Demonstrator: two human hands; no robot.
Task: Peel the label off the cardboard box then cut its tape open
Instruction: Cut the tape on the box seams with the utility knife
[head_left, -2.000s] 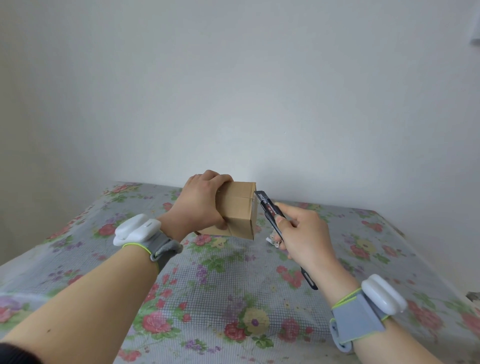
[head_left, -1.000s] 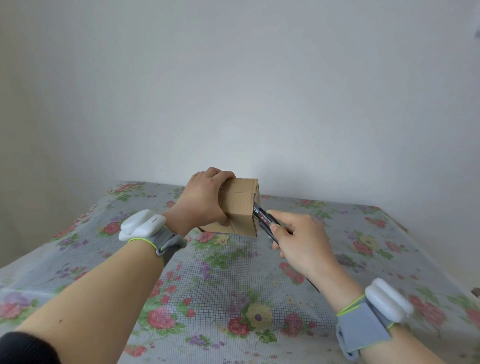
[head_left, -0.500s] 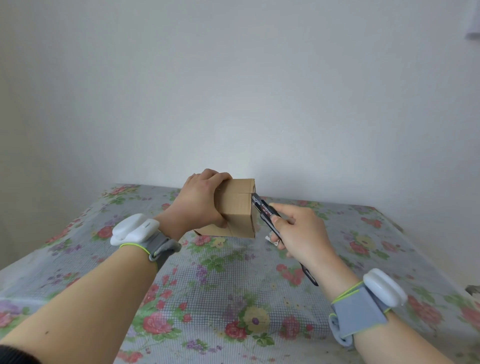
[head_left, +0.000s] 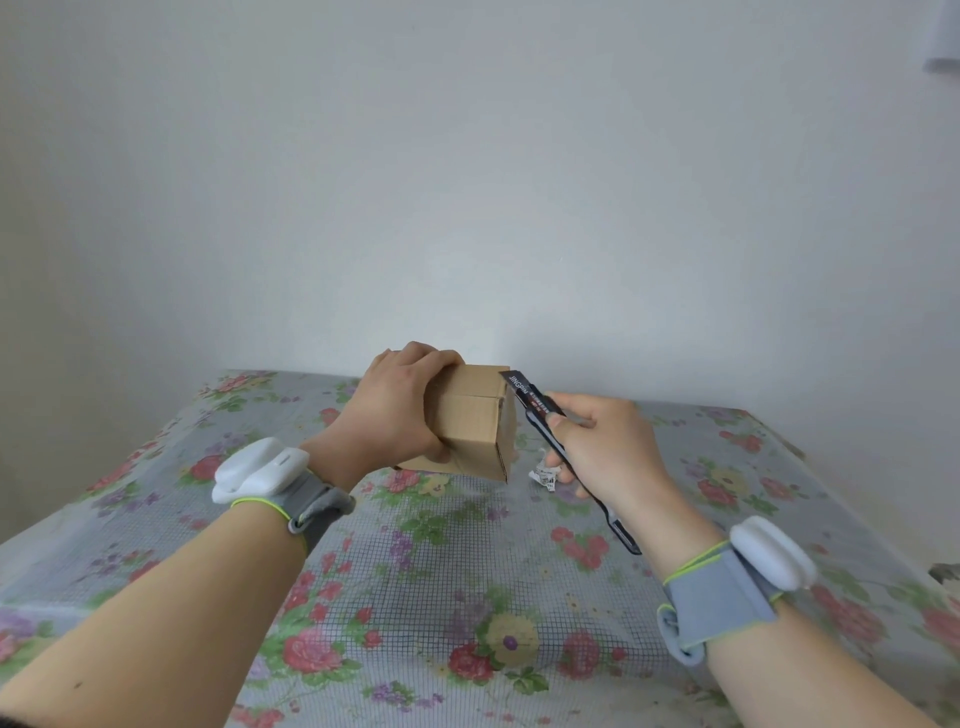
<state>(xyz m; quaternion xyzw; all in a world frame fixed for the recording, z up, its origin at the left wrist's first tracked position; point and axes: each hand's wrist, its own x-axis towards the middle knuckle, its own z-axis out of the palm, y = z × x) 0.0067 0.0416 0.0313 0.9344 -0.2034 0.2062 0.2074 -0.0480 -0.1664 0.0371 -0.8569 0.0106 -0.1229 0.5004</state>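
At frame centre, the left hand (head_left: 395, 410) is gripping the cardboard box (head_left: 470, 421) on the floral-covered table (head_left: 415, 561), while the right hand (head_left: 602, 447), just right of it, is holding a black utility knife (head_left: 527, 397) whose tip is meeting the box's upper right edge, above a crumpled white scrap (head_left: 543, 473).

Reads as a home room, domestic setup. The desk (head_left: 769, 467) is covered edge to edge by a household-type floral cloth (head_left: 415, 571): pink and red flowers, green leaves, fine grid print, slightly glossy like plastic. Its far edge sits against a plain white painted wall (head_left: 467, 182).
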